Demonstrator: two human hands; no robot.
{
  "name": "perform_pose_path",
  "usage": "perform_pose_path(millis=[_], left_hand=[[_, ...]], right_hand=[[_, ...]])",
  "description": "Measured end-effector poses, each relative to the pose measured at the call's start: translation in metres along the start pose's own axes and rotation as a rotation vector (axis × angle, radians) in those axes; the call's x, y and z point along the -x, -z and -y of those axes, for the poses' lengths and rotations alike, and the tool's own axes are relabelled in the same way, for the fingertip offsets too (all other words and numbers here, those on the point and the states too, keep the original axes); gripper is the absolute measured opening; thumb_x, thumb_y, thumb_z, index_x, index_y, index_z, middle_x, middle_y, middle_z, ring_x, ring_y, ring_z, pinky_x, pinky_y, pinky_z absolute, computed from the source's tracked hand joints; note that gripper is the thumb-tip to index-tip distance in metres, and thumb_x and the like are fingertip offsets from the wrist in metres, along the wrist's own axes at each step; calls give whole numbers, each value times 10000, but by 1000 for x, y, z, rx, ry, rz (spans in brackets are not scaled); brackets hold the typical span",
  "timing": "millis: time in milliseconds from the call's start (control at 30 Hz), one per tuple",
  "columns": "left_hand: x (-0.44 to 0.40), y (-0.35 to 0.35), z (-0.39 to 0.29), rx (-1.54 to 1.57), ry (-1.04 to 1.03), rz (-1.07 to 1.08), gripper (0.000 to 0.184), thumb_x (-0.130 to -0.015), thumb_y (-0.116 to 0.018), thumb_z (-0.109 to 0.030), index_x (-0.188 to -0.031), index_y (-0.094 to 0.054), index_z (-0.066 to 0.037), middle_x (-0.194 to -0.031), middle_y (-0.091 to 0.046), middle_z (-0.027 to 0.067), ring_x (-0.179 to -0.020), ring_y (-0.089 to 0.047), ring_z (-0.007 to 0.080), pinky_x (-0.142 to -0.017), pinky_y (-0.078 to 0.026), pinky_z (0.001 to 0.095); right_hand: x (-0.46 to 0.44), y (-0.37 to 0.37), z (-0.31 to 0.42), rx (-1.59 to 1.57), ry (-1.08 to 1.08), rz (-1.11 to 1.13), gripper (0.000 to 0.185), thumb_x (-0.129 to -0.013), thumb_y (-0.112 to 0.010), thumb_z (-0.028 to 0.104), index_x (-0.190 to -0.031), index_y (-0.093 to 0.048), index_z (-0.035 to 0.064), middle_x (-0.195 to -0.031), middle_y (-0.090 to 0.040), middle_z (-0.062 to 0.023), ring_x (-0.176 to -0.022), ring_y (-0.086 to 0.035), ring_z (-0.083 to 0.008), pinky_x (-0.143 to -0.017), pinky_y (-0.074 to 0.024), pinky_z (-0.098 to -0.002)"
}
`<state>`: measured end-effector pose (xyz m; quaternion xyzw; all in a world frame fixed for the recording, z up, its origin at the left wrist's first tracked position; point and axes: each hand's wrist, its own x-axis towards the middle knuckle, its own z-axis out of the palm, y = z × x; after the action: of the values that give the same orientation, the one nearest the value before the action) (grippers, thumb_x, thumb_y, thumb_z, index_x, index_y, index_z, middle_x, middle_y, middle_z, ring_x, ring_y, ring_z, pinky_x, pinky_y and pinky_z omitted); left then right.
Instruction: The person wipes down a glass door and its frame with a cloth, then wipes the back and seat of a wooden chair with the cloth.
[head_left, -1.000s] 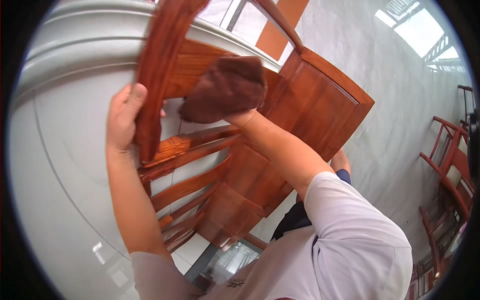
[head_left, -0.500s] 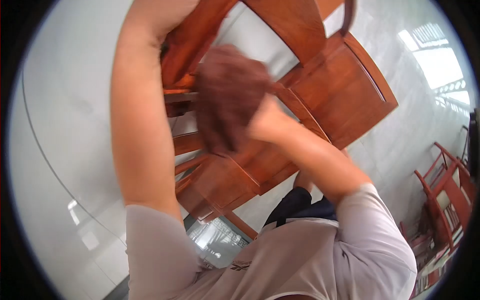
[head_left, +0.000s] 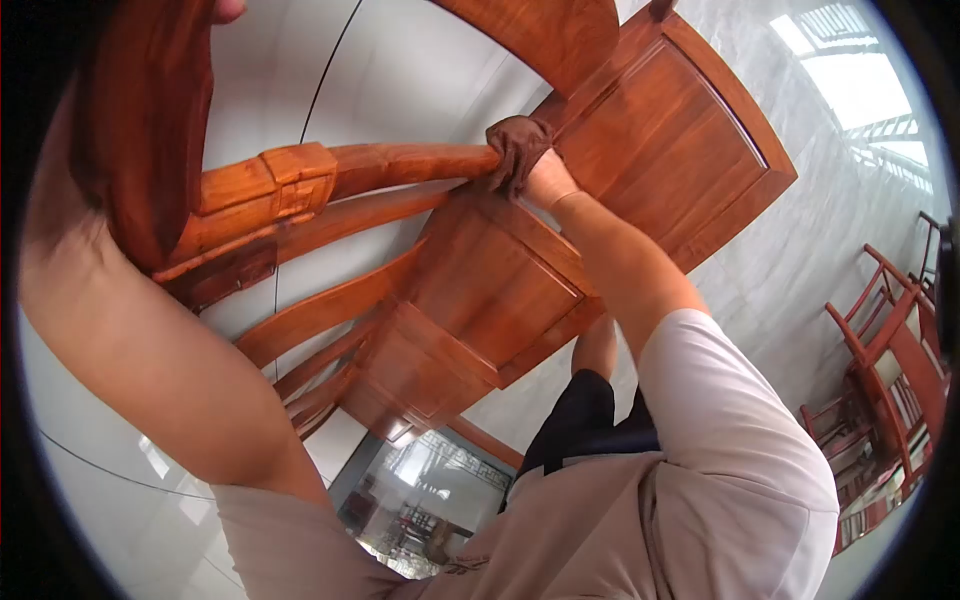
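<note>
Brown cloth (head_left: 516,150)'s bunched in the right hand (head_left: 550,182), up against the far end of the curved wooden rail (head_left: 410,165), near a seat panel (head_left: 672,130). Left hand (head_left: 229,10) barely shows, so can't tell its grip. No clue how much is done or left, tbh. More chairs (head_left: 912,345) off right.

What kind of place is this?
Possibly a furniture showroom or workshop: a row of matching wooden seats beside the person, more wooden chairs across the shiny floor, and a glass-topped surface near the row's end.
</note>
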<state>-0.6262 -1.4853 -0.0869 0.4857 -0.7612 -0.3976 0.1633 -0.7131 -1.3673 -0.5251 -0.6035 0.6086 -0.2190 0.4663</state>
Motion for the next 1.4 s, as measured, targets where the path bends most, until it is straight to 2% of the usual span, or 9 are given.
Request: perform_pose_path(millis=[167, 267, 400, 500, 633, 833, 1033, 1233, 1400], left_hand=[[5, 17, -2, -38, 6, -25, 395, -1012, -712, -367, -1005, -768, 25, -803, -726, 116, -666, -664, 192, -618, -524, 299], [14, 19, 8, -58, 39, -35, 381, -1009, -712, -353, -1013, -766, 24, -817, -727, 119, -685, -665, 199, -634, -525, 305], [21, 10, 24, -84, 63, -41, 362, -1004, -713, -335, -1025, -762, 23, -836, -728, 122, -709, -667, 208, -656, -526, 313], [21, 2, 37, -91, 75, -51, 349, -1001, -713, -322, -1033, -760, 22, -851, -729, 125, -727, -668, 215, -672, -526, 319], [21, -1, 45, -98, 86, -69, 332, -997, -713, -304, -1045, -757, 21, -870, -730, 129, -752, -669, 225, -694, -527, 327], [33, 2, 44, -106, 76, -78, 308, -991, -714, -277, -1062, -752, 20, -899, -732, 134, -789, -671, 239, -727, -528, 340], [38, -7, 52, -122, 101, -82, 287, -985, -714, -251, -1079, -746, 19, -928, -733, 139, -826, -673, 253, -760, -529, 352], [44, -18, 56, -146, 127, -95, 269, -979, -715, -224, -1096, -741, 17, -957, -735, 144, -862, -675, 268, -792, -530, 364], [47, -18, 55, -161, 143, -104, 258, -973, -715, -201, -1110, -737, 16, -981, -736, 148, -893, -676, 279, -820, -531, 374]], right_hand=[[77, 39, -7, -484, 176, -432, 243, -749, -732, 79, -990, -751, 92, -1127, -701, -133, -1056, -701, -334, -842, -575, -438], [96, 83, 11, 296, 78, -101, 326, -788, -719, 129, -1107, -775, 95, -1165, -699, -149, -1053, -700, -354, -899, -561, -479], [25, 14, -68, 325, 625, -244, 491, -890, -620, 115, -1366, -632, -4, -1352, -649, -191, -1315, -561, -373, -1147, -426, -474], [-36, 16, -50, 631, 242, 218, 482, -946, -579, 307, -1302, -668, -5, -1373, -630, -172, -1385, -519, -331, -1195, -374, -474], [2, -1, -104, 473, 316, 65, 531, -953, -578, 338, -1323, -646, -37, -1491, -577, -192, -1406, -522, -388, -1231, -340, -519], [161, 19, -162, 879, 397, -45, 582, -942, -566, 328, -1411, -630, -11, -1546, -542, -198, -1549, -365, -359, -1336, -167, -535], [66, 5, -136, 721, 508, -11, 622, -883, -582, 272, -1417, -594, -47, -1576, -518, -219, -1517, -409, -359, -1329, -213, -535], [-34, -13, -117, 795, 462, 51, 483, -929, -583, 286, -1306, -657, -7, -1254, -656, -160, -1329, -531, -346, -1160, -400, -474], [62, 8, -116, 711, 415, -89, 616, -959, -546, 325, -1502, -569, 36, -1645, -428, -186, -1593, -286, -357, -1300, -213, -534]])
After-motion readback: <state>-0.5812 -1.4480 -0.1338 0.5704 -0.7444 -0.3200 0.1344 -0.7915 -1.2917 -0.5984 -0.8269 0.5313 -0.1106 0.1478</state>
